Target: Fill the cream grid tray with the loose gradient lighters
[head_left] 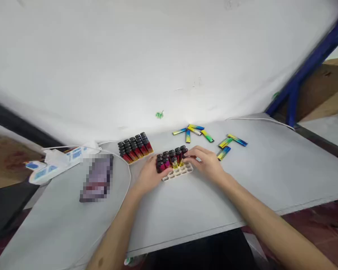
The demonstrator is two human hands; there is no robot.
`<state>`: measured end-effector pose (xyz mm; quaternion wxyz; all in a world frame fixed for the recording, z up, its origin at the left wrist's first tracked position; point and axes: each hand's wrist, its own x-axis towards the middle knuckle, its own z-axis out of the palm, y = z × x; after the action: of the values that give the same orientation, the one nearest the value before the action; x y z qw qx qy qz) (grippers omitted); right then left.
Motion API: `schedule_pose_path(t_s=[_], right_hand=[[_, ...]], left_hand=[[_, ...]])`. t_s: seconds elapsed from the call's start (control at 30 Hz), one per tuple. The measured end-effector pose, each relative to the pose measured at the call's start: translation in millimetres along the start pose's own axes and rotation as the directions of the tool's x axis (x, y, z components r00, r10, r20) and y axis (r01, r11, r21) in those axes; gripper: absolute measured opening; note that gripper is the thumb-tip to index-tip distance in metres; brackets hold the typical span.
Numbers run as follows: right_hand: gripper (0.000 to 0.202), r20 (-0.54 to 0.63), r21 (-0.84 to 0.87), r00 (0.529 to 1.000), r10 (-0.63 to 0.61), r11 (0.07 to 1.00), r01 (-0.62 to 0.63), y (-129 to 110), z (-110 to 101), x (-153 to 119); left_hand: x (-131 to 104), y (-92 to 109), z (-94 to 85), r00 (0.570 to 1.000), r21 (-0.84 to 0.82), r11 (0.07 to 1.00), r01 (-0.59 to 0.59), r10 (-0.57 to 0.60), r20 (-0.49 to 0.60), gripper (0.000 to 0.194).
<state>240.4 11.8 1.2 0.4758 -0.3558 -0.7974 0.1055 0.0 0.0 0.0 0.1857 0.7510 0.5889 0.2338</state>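
Observation:
A white slotted tray point(178, 173) lies on the table, with black-capped coloured sticks point(166, 163) standing upright in its back and left slots. They look like vapes. Along the front and right, several slots show bare. My left hand point(150, 173) is wrapped round the tray's left end, thumb against its front. With thumb and forefinger, my right hand point(204, 162) pinches at a black-capped stick at the right end of the rows; its fingers partly hide that stick. Behind and left stands a second block of red-and-yellow black-capped sticks point(135, 147).
Loose blue, yellow and green shiny flat pieces point(207, 136) lie at the back and right. To the left are a blurred-out flat object point(97, 180), a white power strip point(58, 165) and a cable point(129, 176). A white wall point(169, 67) borders the table's rear.

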Motion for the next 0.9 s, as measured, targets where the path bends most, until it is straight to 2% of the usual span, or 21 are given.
schedule_pose_path(t_s=[0.1, 0.2, 0.3, 0.37, 0.47, 0.57, 0.63, 0.77, 0.9], right_hand=[[0.016, 0.058, -0.079, 0.998, -0.038, 0.996, 0.042, -2, 0, -1], [0.02, 0.054, -0.109, 0.998, -0.011, 0.994, 0.017, -6, -1, -1], [0.022, -0.058, -0.114, 0.995, 0.087, 0.989, -0.093, -3, -6, 1], [0.022, -0.143, -0.178, 0.971, 0.19, 0.961, -0.214, 6, -10, 6], [0.024, -0.168, -0.402, 0.931, 0.325, 0.84, -0.366, 30, -14, 16], [0.029, -0.109, -0.653, 0.914, 0.392, 0.665, -0.363, 55, -14, 24], [0.036, -0.091, -0.74, 0.898, 0.431, 0.574, -0.35, 67, -12, 26], [0.038, -0.058, -0.786, 0.875, 0.48, 0.518, -0.337, 75, -10, 24], [0.035, -0.101, -0.789, 0.85, 0.517, 0.478, -0.385, 71, -10, 21]], left_hand=[[2, 1, 2.8, 1.0, -0.012, 1.0, -0.009, 0.009, -0.007, 0.048], [3, 1, 3.5, 1.0, -0.021, 1.0, -0.016, 0.015, -0.02, 0.047], [3, 2, 2.0, 1.0, -0.024, 1.0, -0.017, 0.016, -0.02, 0.044], [2, 4, 0.6, 1.0, -0.021, 1.0, -0.014, 0.013, -0.014, 0.042], [2, 7, -1.0, 1.0, -0.019, 1.0, -0.001, 0.001, -0.001, 0.043], [2, 8, -1.8, 1.0, -0.021, 1.0, 0.002, -0.002, 0.01, 0.043], [2, 7, -1.8, 1.0, -0.026, 1.0, 0.001, -0.001, 0.011, 0.043], [2, 6, -0.9, 1.0, -0.032, 0.999, -0.008, 0.008, 0.004, 0.044], [1, 5, -0.2, 1.0, -0.028, 1.0, -0.002, 0.002, 0.004, 0.043]])
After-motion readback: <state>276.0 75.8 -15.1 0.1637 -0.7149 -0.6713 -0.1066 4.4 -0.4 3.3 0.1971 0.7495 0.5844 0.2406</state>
